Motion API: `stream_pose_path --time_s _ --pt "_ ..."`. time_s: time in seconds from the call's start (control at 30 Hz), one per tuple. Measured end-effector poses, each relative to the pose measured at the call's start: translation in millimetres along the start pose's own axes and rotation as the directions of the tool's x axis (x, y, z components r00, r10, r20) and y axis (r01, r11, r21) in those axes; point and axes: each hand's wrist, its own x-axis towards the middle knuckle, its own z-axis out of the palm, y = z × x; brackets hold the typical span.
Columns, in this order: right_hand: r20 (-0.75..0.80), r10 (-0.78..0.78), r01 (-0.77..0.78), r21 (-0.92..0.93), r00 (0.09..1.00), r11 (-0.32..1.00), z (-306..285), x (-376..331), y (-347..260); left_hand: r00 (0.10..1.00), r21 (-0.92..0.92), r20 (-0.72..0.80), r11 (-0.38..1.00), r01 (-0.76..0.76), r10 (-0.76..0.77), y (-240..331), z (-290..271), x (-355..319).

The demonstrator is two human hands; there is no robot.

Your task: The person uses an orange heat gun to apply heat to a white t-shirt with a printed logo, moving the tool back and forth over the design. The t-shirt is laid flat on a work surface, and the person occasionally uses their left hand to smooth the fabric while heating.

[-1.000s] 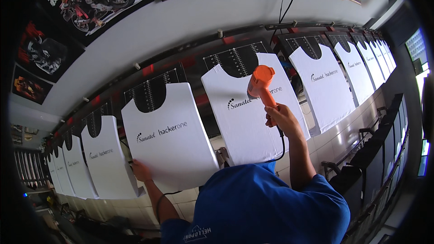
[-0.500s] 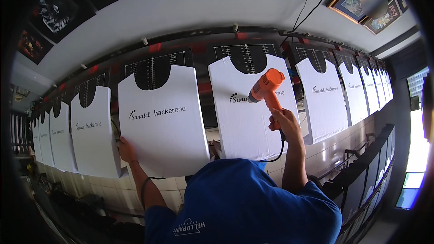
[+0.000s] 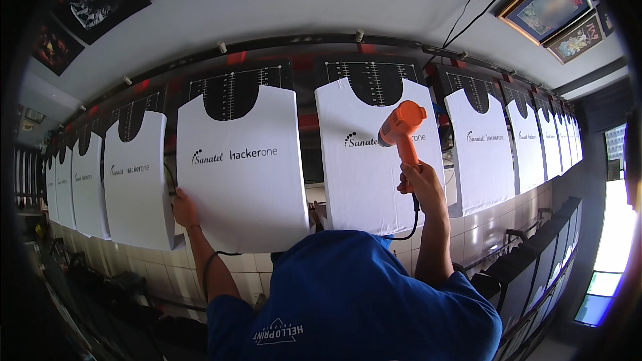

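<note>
an orange heat gun is held up by the right hand, and the fingers are wrapped tight around its handle. the front of the heat gun is pointed at the dark print on a white shirt, which is pulled over a flat board in the middle of a long row. a black cord is seen hanging from the bottom of the handle. the left hand is laid against the left edge of the next white shirt, low down on that side; the fingers are hidden behind the cloth, so it cannot be told if they are apart or together. more white shirts are hung on boards along a white tiled wall to both sides. framed pictures are seen high up on the right.
</note>
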Motion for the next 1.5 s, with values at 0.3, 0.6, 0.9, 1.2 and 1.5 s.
stream_pose_path --time_s 0.3,0.6,0.9,1.2,1.5 --pt "0.046 -0.001 0.000 0.021 0.999 1.000 3 6 -2 1.000 -0.002 0.002 1.000 0.009 -0.009 5 -7 -5" --pt "0.040 0.009 -0.009 0.014 0.999 1.000 11 3 -7 1.000 -0.003 -0.003 1.000 0.025 -0.025 2 -4 0" --pt "0.048 0.024 -0.022 -0.025 0.999 0.999 14 0 -4 0.999 0.002 0.009 0.999 0.034 -0.034 6 -8 -3" --pt "0.102 0.044 -0.045 0.013 0.994 0.999 19 -1 -13 1.000 -0.030 0.002 1.000 0.006 -0.006 6 -10 -5" --pt "0.084 0.045 -0.041 -0.042 0.995 0.998 27 -2 -14 1.000 -0.020 0.007 1.000 0.012 -0.012 10 -9 -7"
